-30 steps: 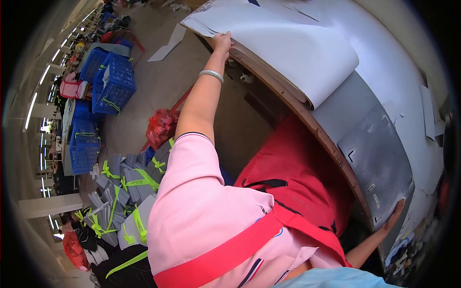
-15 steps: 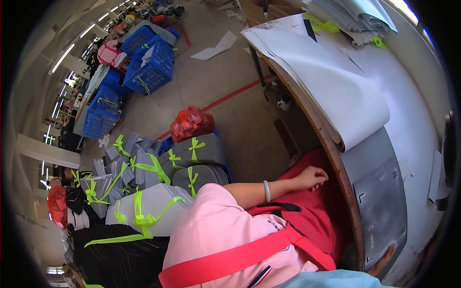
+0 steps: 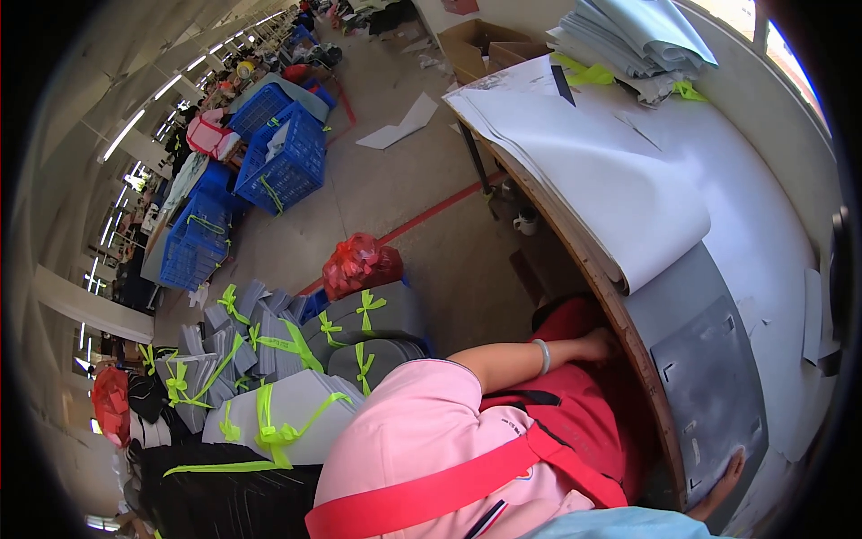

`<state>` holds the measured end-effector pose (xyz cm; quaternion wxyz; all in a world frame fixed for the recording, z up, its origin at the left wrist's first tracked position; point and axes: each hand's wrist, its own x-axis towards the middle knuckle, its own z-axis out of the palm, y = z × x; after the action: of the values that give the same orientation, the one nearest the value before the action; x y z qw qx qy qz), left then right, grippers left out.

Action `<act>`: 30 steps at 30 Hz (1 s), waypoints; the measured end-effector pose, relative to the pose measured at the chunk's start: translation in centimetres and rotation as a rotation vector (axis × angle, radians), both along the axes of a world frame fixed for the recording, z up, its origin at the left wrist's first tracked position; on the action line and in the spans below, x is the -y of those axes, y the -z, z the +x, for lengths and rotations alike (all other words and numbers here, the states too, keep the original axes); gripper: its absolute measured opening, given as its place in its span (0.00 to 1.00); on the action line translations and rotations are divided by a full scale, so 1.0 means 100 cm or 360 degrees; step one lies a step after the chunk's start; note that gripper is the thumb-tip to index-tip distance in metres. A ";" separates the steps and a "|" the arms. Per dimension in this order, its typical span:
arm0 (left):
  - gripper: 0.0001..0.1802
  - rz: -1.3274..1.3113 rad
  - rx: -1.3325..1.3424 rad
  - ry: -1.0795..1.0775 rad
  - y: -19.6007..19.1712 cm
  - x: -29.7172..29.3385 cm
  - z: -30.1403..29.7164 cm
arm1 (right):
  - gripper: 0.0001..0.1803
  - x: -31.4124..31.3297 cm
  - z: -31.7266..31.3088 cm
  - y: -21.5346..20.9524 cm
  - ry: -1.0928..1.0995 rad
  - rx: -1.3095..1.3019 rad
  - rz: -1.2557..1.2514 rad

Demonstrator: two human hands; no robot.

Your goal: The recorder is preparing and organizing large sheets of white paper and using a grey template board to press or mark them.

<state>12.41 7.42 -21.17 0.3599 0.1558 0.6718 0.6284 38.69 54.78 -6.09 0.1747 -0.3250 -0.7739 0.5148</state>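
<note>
My left hand (image 3: pixel 596 345) reaches to the brown edge of the table, a bangle on its wrist. Its fingers are hidden in shadow at or under that edge, so I cannot see if they hold anything. My right hand (image 3: pixel 724 486) lies at the near end of a dark grey sheet (image 3: pixel 705 386) with small black-edged cut-outs. The fingers that show are stretched out flat on it. This sheet rests on a larger grey sheet, beside a curled white sheet (image 3: pixel 642 198) on the white tabletop (image 3: pixel 763 234).
Grey stacks (image 3: pixel 287 422) tied with bright green strips stand at my left, by a red bag (image 3: pixel 361 267). Blue crates (image 3: pixel 283 162) are farther off on the floor. Rolled pale sheets (image 3: pixel 633 40) and a cardboard box (image 3: pixel 485 49) are at the table's far end.
My left hand has moved right and slightly down from above my red apron to the table edge, its fingers going out of sight. My right hand stays on the dark grey sheet.
</note>
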 end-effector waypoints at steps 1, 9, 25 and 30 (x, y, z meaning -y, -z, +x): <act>0.10 -0.0003 0.0006 0.0019 0.000 -0.002 0.001 | 0.20 0.002 0.003 0.000 0.0000 -0.0041 -0.0045; 0.08 -0.0149 0.0189 -0.0130 0.001 -0.006 -0.001 | 0.17 0.006 -0.004 0.009 -0.0001 -0.0241 -0.0076; 0.11 -0.0235 -0.0126 -0.0106 -0.036 -0.011 0.018 | 0.23 -0.016 -0.011 0.015 -0.0054 -0.0085 0.0185; 0.11 -0.0084 -0.0376 -0.0034 -0.042 -0.007 0.025 | 0.24 -0.022 -0.022 0.019 -0.0092 -0.0118 0.0019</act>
<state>14.92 8.08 -17.00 0.2755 0.2121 0.7273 0.5917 36.52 56.96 -8.01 0.1903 -0.2822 -0.7790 0.5266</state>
